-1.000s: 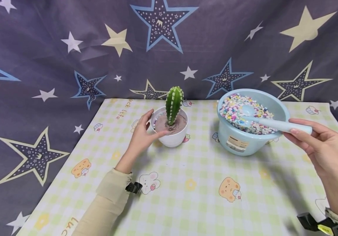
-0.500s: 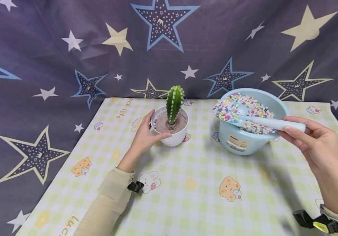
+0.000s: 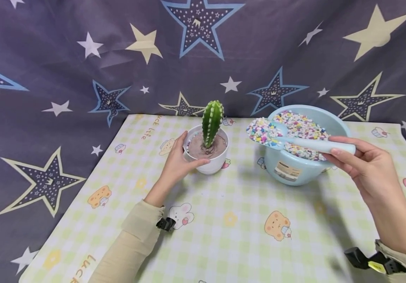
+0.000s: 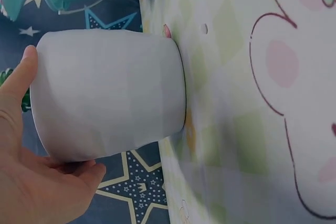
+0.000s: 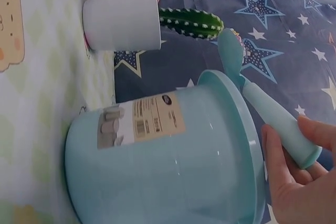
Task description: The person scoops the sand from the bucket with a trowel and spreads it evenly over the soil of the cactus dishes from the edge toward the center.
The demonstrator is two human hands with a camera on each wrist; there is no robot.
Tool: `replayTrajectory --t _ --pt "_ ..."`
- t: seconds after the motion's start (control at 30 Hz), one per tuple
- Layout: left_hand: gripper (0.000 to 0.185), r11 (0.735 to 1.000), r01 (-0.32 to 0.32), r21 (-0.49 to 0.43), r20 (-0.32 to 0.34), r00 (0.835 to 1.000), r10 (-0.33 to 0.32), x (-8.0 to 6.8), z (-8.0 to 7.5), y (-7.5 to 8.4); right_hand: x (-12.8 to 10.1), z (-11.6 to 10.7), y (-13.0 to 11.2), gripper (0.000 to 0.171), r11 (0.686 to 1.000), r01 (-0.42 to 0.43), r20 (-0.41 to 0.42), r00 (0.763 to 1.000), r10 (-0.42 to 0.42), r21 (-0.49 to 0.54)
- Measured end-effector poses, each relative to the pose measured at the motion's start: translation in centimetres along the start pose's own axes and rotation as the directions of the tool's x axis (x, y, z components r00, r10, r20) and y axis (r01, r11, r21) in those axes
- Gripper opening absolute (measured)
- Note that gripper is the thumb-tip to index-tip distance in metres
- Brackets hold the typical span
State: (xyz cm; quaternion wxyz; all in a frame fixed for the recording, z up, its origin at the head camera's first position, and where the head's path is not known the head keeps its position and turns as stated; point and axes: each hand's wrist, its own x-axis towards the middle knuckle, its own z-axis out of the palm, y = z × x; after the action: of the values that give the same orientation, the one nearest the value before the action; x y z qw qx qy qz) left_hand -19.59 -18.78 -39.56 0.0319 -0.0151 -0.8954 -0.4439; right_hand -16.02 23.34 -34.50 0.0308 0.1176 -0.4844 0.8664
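While left hand (image 3: 176,165) cups white pot (image 3: 208,165), right hand (image 3: 369,171) grips pebble-heaped scoop (image 3: 277,137)

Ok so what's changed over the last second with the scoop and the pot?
The right hand has lifted the blue scoop, heaped with coloured pebbles, out of the blue basin and carried it left, past the rim toward the cactus. The left hand keeps its grip on the white pot; pot and basin stay put on the tablecloth.
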Motion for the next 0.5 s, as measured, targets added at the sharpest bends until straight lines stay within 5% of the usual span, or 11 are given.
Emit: replayTrajectory --t 0.5 --pt "0.115 0.999 0.019 0.035 -0.043 0.999 -0.017 -0.4 0.2 0.7 2.1 2.6 0.4 0.034 0.99 -0.142 0.065 0.988 0.141 0.012"
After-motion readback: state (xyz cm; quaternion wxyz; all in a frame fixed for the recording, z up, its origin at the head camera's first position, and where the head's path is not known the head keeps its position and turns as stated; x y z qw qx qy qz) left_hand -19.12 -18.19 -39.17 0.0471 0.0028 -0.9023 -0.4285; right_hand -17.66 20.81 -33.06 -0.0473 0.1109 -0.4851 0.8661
